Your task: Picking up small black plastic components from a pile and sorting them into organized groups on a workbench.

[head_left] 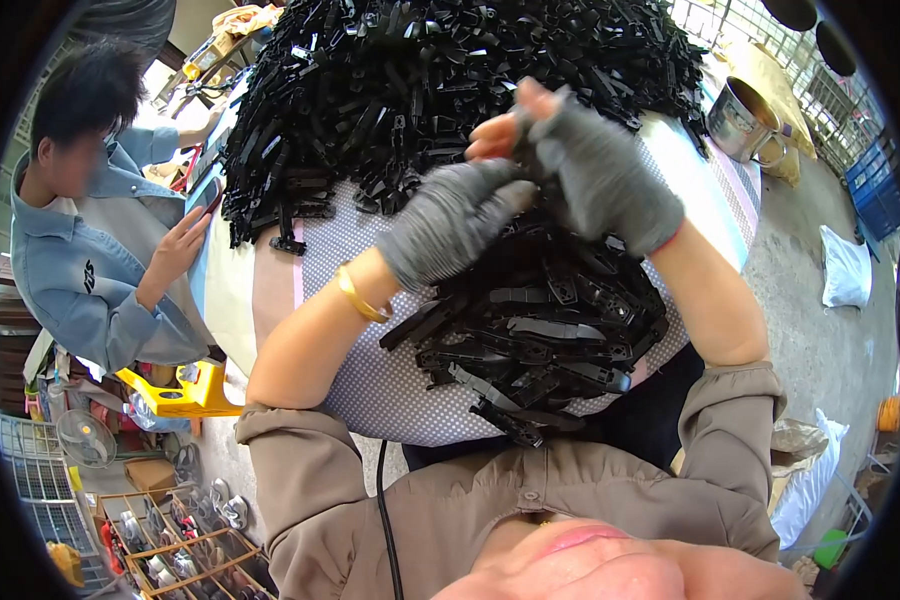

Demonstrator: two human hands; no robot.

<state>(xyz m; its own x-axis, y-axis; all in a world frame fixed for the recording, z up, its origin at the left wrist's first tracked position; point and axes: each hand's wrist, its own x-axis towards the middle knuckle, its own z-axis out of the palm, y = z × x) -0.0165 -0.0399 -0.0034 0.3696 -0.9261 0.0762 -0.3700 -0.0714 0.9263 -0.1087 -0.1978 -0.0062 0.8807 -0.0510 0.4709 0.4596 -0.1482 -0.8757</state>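
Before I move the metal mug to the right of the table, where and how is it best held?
I would grip the handle, probably with the right hand, coming from the right. Its loop sticks out from the mug on the side away from the black pile, so fingers could likely close around it without disturbing parts.

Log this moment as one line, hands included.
Left hand: gloved | Right hand: gloved, blurred | grips: unclear | near: small pile of black plastic parts | beyond: larger heap on table
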